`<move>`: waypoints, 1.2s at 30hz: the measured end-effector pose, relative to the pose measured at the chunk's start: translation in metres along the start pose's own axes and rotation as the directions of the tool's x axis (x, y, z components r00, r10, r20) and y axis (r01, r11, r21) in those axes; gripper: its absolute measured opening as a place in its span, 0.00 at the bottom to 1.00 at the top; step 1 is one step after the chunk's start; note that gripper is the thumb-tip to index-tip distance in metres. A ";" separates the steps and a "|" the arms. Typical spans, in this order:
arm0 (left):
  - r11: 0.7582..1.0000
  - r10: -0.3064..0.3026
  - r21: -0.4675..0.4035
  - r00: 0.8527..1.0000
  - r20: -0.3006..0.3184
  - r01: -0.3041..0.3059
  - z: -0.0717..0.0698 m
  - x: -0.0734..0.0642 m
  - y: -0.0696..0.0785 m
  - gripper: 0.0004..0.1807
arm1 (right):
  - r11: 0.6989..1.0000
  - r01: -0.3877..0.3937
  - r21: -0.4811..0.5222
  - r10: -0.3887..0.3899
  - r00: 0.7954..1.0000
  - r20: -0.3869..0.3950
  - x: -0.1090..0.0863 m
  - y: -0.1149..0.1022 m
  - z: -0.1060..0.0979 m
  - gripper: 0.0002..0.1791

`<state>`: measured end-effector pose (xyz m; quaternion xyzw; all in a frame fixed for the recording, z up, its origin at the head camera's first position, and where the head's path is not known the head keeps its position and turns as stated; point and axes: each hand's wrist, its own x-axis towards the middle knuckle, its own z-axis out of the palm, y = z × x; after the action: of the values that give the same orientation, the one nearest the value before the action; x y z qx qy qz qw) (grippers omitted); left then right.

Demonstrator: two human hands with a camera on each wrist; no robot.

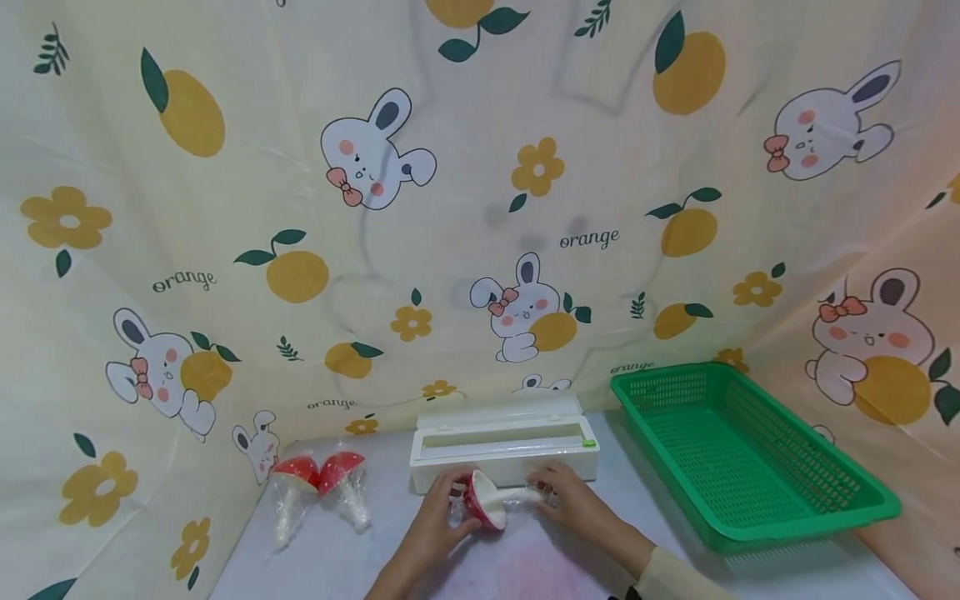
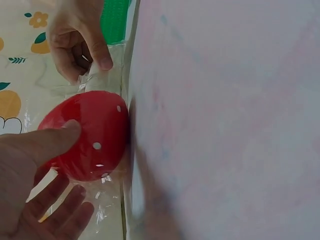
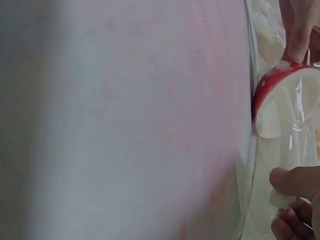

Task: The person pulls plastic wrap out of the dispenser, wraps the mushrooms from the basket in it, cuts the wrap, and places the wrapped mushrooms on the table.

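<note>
A toy mushroom (image 1: 487, 498) with a red, white-dotted cap and a white stem lies on its side over the table, its stem pointing right. Clear plastic film covers it. My left hand (image 1: 438, 518) grips the cap; in the left wrist view the thumb presses the red dome (image 2: 97, 137) and the fingers curl on its far side. At the stem end, my right hand (image 1: 576, 502) pinches the stem and film between thumb and fingers. Just behind both hands stands a white cling film dispenser (image 1: 517, 468), lid raised, with a green piece at its right end.
Two film-wrapped red mushrooms, one (image 1: 296, 471) beside the other (image 1: 343, 473), lie at the table's left. A green plastic basket (image 1: 675, 479) stands on the right. Behind hangs a patterned cloth (image 1: 465, 208); a pale cloth with a pink stain covers the table (image 1: 525, 571).
</note>
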<state>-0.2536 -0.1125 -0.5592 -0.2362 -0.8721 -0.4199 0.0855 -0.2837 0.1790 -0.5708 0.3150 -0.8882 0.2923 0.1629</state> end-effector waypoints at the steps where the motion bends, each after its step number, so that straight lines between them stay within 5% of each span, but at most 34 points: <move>1: 1.000 -0.003 0.007 1.000 -0.005 0.003 0.001 0.000 0.000 0.43 | 1.000 -0.011 -0.014 0.011 1.000 0.003 0.000 -0.001 0.000 0.18; 7: 1.000 -0.006 0.005 0.999 -0.041 0.007 0.001 -0.003 0.003 0.41 | 0.998 -0.046 -0.033 0.046 0.999 0.010 -0.004 -0.011 -0.007 0.14; 11: 1.000 -0.010 -0.018 0.996 -0.085 0.008 -0.001 -0.005 0.009 0.39 | 0.999 0.036 -0.034 -0.038 0.997 -0.062 -0.009 -0.016 -0.015 0.14; 18: 1.000 -0.028 -0.003 0.983 -0.181 0.028 0.000 -0.005 0.016 0.32 | 0.986 0.148 -0.071 -0.160 0.964 -0.211 -0.008 -0.020 -0.020 0.19; 22: 0.999 -0.054 -0.016 0.981 -0.187 0.051 -0.001 -0.004 0.018 0.31 | 0.992 0.121 0.032 -0.112 0.973 -0.201 -0.006 -0.020 -0.023 0.23; 28: 0.998 -0.057 -0.024 0.991 -0.123 0.055 -0.006 -0.003 0.019 0.43 | 0.980 -0.030 0.195 0.055 0.991 -0.124 -0.003 -0.020 -0.029 0.18; 36: 0.996 -0.084 -0.009 0.988 -0.126 0.083 -0.005 0.007 0.017 0.43 | 0.975 -0.064 0.213 0.096 0.984 -0.148 0.004 -0.018 -0.030 0.12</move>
<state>-0.2514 -0.1052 -0.5416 -0.1725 -0.8734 -0.4387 0.1225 -0.2717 0.1838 -0.5382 0.2700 -0.8492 0.4136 0.1869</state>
